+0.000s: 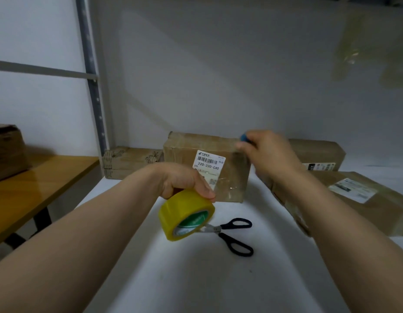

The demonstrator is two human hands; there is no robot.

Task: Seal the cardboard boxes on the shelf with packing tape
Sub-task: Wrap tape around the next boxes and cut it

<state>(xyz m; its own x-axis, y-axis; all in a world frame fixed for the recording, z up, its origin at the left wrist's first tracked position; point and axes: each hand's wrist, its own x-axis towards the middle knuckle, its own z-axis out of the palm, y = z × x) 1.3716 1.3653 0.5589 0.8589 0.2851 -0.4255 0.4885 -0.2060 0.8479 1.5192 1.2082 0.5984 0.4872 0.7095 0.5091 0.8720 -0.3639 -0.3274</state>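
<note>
White shelf (196,279) — left hand (184,181) grips yellow tape (184,213), right hand (268,154) blue object (244,138).

Cardboard boxes on shelf (196,279): four.
- centre box (202,168)
- rear-left box (128,162), low; may be two stacked, cannot tell
- rear-right box (320,152)
- front-right box (358,204)

Fifth box (6,152): one, on wooden tabletop (49,177) at left.
Tape roll (184,213): one, yellow.
Scissors (236,233): one pair, black handles.
Printed labels: three, one each on centre, rear-right and front-right boxes.
Blue object (244,138): one, small, blurred.
Hands: two, left hand (184,179) and right hand (268,154).
</note>
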